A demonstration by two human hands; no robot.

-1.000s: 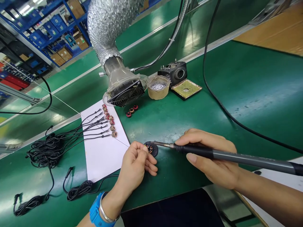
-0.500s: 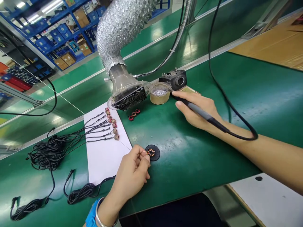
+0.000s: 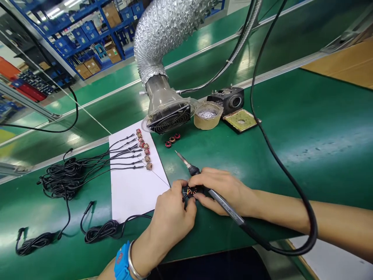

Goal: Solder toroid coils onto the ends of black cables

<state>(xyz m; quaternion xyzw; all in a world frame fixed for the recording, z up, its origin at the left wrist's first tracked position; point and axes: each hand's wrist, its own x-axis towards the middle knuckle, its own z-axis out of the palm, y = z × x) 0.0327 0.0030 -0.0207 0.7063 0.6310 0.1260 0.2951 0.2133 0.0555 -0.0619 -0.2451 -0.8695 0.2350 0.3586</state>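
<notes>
Through the head view, my only window on the bench (image 3: 297, 155), I see a soldering iron (image 3: 229, 209) lying aslant across the right hand (image 3: 224, 188), its bare tip aimed away from the wearer and leftward, toward three small coils (image 3: 172, 140). Its long axis runs from that tip down to the lower right, where the cable (image 3: 311, 217) loops around below the forearm. Beyond, a tan bowl (image 3: 206, 123) holds silvery metal (image 3: 207, 112); beside it, a shallow dark tray (image 3: 239, 131) carries a yellow sponge (image 3: 242, 119). Between the two hands, just right of a white sheet (image 3: 131, 194), sits a wound ring coil (image 3: 191, 191). The right hand is clamped on the iron's handle, thumb and forefinger reaching the coil. The left hand (image 3: 173, 214) curls in opposite, thumb and forefinger beside the coil; whether they pinch anything, I cannot tell.
</notes>
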